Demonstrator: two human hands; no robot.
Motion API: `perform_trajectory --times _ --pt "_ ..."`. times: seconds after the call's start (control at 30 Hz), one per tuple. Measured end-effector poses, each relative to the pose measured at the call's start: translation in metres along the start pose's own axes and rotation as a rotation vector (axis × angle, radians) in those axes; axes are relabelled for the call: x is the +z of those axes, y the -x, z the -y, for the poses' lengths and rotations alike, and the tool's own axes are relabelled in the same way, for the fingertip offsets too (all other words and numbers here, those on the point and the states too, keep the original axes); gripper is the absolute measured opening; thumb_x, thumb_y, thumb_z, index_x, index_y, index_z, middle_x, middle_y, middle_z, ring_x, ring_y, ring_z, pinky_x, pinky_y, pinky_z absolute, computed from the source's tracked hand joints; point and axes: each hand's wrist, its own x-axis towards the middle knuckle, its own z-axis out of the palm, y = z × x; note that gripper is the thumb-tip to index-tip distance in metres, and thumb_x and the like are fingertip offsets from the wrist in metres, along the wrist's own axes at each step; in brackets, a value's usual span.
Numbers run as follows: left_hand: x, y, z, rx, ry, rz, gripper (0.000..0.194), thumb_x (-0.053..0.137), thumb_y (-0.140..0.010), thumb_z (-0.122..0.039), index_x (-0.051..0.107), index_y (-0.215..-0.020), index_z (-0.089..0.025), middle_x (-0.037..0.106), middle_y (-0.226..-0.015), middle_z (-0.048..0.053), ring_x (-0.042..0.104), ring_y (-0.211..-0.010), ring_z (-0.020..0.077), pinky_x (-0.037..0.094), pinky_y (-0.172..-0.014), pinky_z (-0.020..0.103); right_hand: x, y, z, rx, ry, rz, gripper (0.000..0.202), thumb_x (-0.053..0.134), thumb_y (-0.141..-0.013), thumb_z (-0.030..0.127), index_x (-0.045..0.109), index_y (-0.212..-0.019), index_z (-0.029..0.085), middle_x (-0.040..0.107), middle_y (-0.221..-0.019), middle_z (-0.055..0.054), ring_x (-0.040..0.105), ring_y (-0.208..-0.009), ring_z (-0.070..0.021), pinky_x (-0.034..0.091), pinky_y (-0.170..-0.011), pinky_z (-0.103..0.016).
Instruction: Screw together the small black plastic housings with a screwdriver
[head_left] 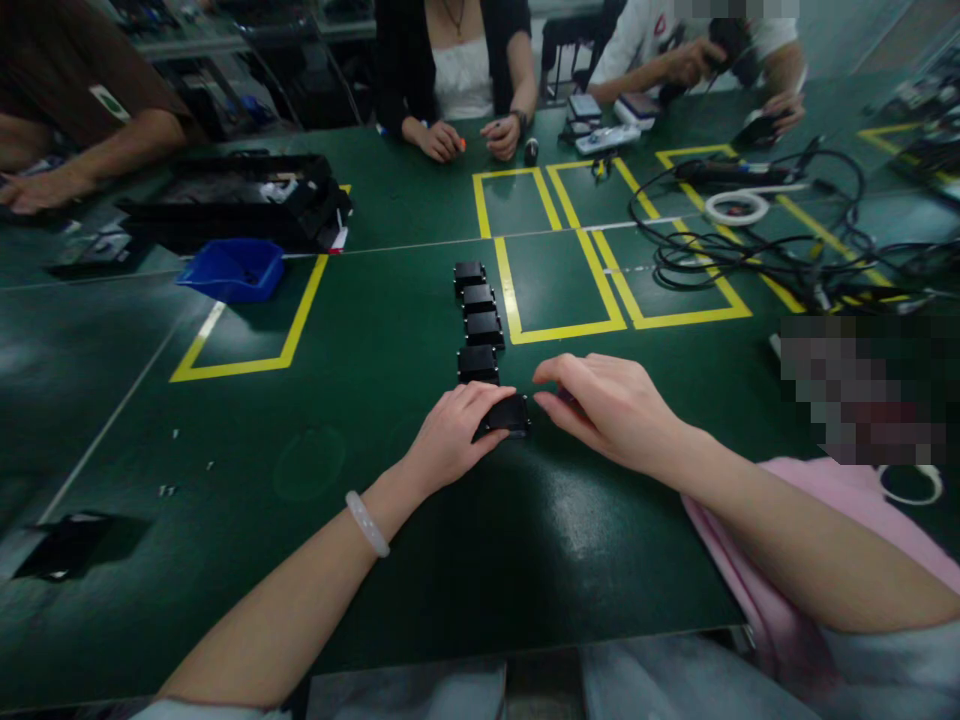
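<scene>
My left hand [459, 428] grips a small black box-shaped part [511, 413] lying on the green table, thumb along its near edge and fingers over its far edge. Just right of that part hovers my right hand [604, 405], its fingers curled and the thumb and index tips slightly apart. A dark spot shows inside its curl, too unclear to name; the palm is hidden. Beyond my left fingers, several similar parts run away from me in a row; the closest is a black box [478, 362], and the farthest black box [469, 272] sits at the end.
A blue bin [234, 270] and a long black tray [232, 205] stand at the left. Black cables [720, 250] and a white tape ring [736, 207] lie at the right. Small screws [168, 491] are scattered front left. A pink cloth [795, 500] lies under my right arm. Several people sit opposite.
</scene>
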Motion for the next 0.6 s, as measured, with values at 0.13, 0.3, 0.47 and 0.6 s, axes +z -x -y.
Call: perform_trajectory --times 0.13,0.3,0.47,0.6 --pt "0.0007 -0.0003 0.0009 0.005 0.0 0.0 0.042 0.057 -0.088 -0.03 0.046 -0.128 -0.021 0.056 -0.121 0.008 0.052 -0.111 0.0246 0.043 -0.094 0.041 -0.0006 0.0002 0.0006 -0.008 0.005 -0.006 0.017 0.042 -0.093 0.024 0.056 -0.093 0.016 0.065 -0.072 -0.002 0.056 -0.059 -0.0131 0.037 -0.058 -0.025" --pt "0.0002 -0.0001 0.0001 0.006 0.0 -0.008 0.042 0.056 -0.089 -0.031 0.046 -0.128 -0.021 0.056 -0.121 0.009 0.053 -0.11 0.0251 0.043 -0.094 0.042 0.0003 0.0006 0.0004 -0.014 -0.001 -0.032 0.016 0.045 -0.091 0.022 0.055 -0.099 0.013 0.064 -0.072 -0.003 0.056 -0.059 -0.0133 0.038 -0.058 -0.025" --pt "0.0 0.0001 -0.0004 0.004 -0.001 -0.007 0.041 0.057 -0.088 -0.03 0.046 -0.127 -0.021 0.056 -0.121 0.008 0.053 -0.11 0.0241 0.044 -0.093 0.041 -0.0001 0.0008 -0.0002 -0.027 0.003 -0.023 0.018 0.042 -0.094 0.027 0.056 -0.09 0.015 0.064 -0.07 -0.002 0.054 -0.058 -0.0123 0.037 -0.057 -0.025" --pt "-0.0003 0.0003 -0.0003 -0.003 -0.009 -0.001 0.043 0.058 -0.088 -0.027 0.046 -0.128 -0.021 0.056 -0.122 0.008 0.052 -0.111 0.0242 0.043 -0.094 0.042 0.0007 0.0013 -0.0001 -0.02 -0.005 -0.025 0.017 0.041 -0.093 0.022 0.055 -0.098 0.014 0.067 -0.078 -0.004 0.057 -0.062 -0.0134 0.039 -0.06 -0.026"
